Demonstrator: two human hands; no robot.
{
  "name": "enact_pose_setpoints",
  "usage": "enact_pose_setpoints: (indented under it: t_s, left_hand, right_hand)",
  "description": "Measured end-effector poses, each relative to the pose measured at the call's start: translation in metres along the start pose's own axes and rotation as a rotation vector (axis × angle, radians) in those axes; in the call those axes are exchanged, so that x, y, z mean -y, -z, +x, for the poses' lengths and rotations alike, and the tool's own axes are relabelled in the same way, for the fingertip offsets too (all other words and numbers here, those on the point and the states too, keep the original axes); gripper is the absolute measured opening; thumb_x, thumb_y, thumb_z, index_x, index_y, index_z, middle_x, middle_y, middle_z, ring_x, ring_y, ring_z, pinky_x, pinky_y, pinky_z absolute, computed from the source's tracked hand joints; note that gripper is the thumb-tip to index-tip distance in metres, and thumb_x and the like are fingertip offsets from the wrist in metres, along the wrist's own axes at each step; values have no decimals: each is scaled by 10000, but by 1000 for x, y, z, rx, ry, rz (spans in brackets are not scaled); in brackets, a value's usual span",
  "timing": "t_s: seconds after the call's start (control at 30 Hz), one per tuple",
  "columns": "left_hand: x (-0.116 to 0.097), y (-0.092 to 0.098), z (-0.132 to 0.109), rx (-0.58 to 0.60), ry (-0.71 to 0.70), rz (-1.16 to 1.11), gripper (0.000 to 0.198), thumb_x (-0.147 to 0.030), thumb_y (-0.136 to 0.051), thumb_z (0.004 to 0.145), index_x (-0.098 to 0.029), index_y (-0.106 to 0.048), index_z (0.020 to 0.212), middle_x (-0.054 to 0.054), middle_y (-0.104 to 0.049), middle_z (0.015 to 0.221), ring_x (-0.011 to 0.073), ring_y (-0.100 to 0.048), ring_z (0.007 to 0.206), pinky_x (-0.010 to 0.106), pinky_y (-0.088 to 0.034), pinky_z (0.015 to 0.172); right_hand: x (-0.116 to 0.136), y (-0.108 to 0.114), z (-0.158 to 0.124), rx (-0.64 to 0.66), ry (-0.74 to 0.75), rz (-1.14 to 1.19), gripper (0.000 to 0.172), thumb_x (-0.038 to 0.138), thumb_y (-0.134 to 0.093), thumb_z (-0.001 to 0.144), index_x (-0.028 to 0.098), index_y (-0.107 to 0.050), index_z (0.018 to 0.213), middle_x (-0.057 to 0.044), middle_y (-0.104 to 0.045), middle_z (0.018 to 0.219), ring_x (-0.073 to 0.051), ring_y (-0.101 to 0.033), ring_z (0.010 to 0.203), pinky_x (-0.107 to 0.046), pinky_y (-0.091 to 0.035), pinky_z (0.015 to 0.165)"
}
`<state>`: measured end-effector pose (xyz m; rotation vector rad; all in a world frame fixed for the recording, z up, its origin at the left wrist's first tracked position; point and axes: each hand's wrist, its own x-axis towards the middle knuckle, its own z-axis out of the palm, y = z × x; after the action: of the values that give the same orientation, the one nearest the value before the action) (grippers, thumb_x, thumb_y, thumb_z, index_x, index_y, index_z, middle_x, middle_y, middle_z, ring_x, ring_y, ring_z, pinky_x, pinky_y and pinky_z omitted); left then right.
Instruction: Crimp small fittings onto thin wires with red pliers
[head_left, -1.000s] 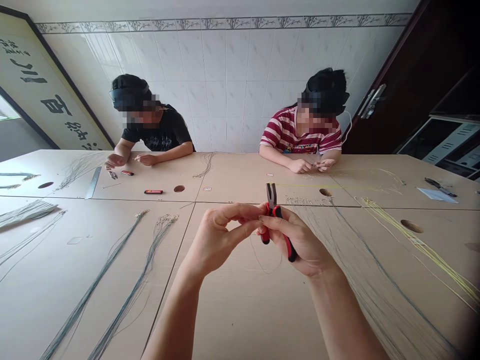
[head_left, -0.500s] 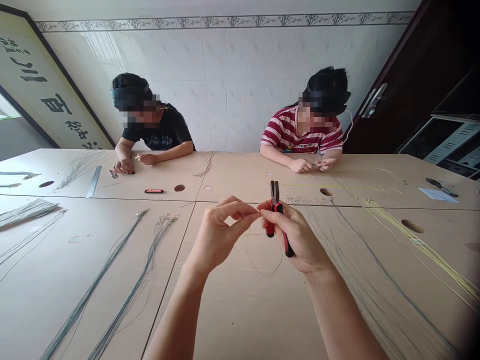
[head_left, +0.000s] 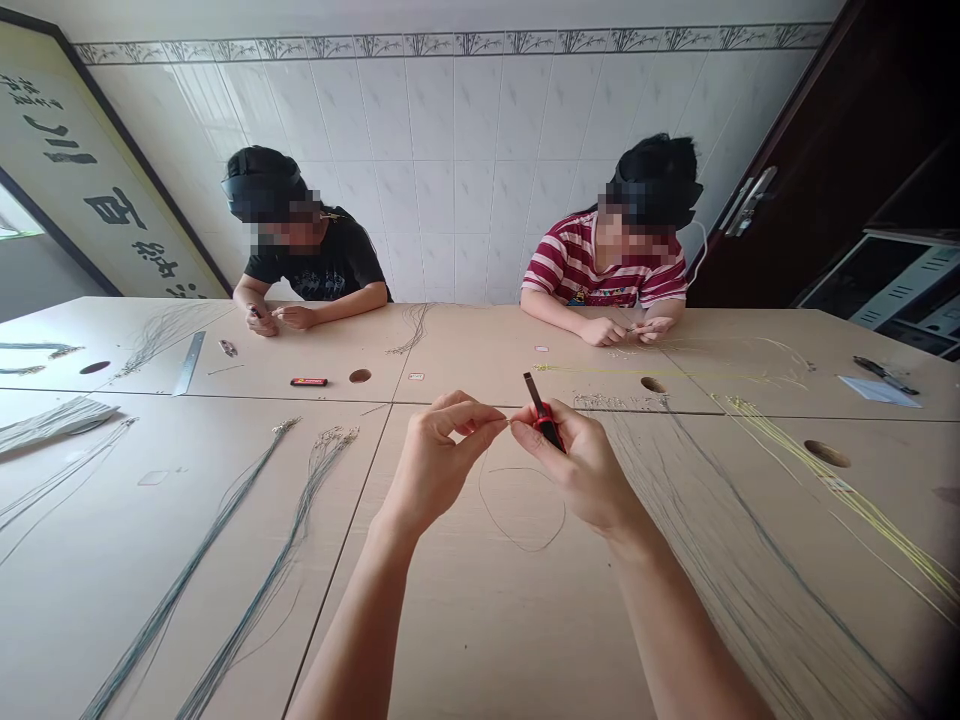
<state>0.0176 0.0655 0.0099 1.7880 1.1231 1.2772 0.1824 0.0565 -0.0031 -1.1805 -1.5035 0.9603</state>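
Note:
My left hand (head_left: 442, 460) pinches one end of a thin cord (head_left: 523, 549), thumb against index finger. The cord hangs in a loose loop below my hands. My right hand (head_left: 581, 465) holds red-and-black pliers (head_left: 546, 418) in its palm, their metal jaws pointing up and seen edge-on. Its thumb and index fingertips meet near the left fingertips at the cord's end. Whatever small part lies between the fingertips is too tiny to make out.
Bundles of grey-green cords (head_left: 255, 510) lie to the left, with yellow cords (head_left: 840, 490) and thin grey cords (head_left: 690, 520) to the right. Two co-workers sit across the table. A ruler (head_left: 190, 363), a red-and-black box (head_left: 309, 382) and a pen (head_left: 885, 374) lie farther back.
The pliers have turned in my right hand, from showing both handles to edge-on. Both hands have shifted slightly left. The left co-worker's hand has lifted from the table, holding a small dark object.

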Motion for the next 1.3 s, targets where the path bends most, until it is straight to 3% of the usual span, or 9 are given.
enact_pose_setpoints:
  t_s: [0.23, 0.3, 0.37, 0.47, 0.67, 0.9, 1.17, 1.3]
  left_hand:
    - [3, 0, 2, 28, 27, -8, 117, -293, -670, 844, -235, -759, 796, 5, -628, 778, 124, -566, 727, 268, -468, 680]
    - [2, 1, 3, 34, 51, -20, 115, -319, -695, 822, -240, -757, 879, 21, -680, 894, 158, -607, 860, 299, -478, 781]
    - [2, 2, 4, 67, 97, -44, 264, -335, -729, 791, -247, -727, 1040, 34, -707, 1039, 186, -614, 1001, 337, -458, 908]
    - [2, 4, 4, 155, 153, -103, 377, -350, -720, 799, -219, -681, 1151, 52, -723, 1054, 196, -625, 1041, 369, -427, 993]
    - [3, 6, 1, 201, 211, -185, 254, -379, -660, 847, -181, -721, 992, 54, -704, 885, 178, -626, 892, 309, -478, 830]
    - [0, 5, 2, 148, 205, -119, 212, -391, -644, 855, -192, -690, 800, -1, -646, 732, 113, -504, 689, 246, -380, 630]
    - [1, 7, 2, 121, 174, -81, 206, -364, -633, 863, -181, -667, 776, -2, -639, 708, 114, -515, 686, 243, -387, 638]
    - [0, 6, 2, 145, 150, -54, 199, -353, -627, 864, -180, -676, 781, 1, -640, 695, 116, -538, 677, 244, -407, 642]
  right_hand:
    - [-1, 0, 1, 28, 17, -50, 261, 460, -578, 892, 203, -580, 848, 43, -428, 676, -109, -351, 605, -256, -301, 566]
    - [-1, 0, 1, 20, 30, -54, 263, 461, -565, 898, 204, -568, 843, 44, -423, 665, -109, -347, 592, -256, -304, 558]
    - [-1, 0, 1, 0, 38, -52, 260, 458, -557, 901, 207, -556, 833, 44, -419, 654, -109, -342, 579, -254, -305, 547]
    - [0, 0, 1, -15, 33, -48, 249, 448, -565, 894, 209, -548, 826, 42, -419, 655, -108, -341, 576, -248, -306, 536]
    - [0, 1, 0, -1, 26, -48, 254, 459, -557, 899, 212, -564, 838, 44, -400, 651, -109, -336, 578, -247, -296, 527]
    - [3, 0, 1, 37, 25, -38, 249, 446, -562, 901, 202, -575, 850, 44, -428, 663, -104, -341, 587, -249, -303, 546]
    - [7, 1, -1, 54, 27, -67, 218, 407, -579, 888, 195, -624, 913, 24, -527, 717, -112, -411, 628, -251, -346, 586]
    - [9, -1, -1, 45, 28, -95, 253, 435, -575, 885, 187, -590, 839, 34, -480, 669, -110, -393, 600, -255, -330, 569]
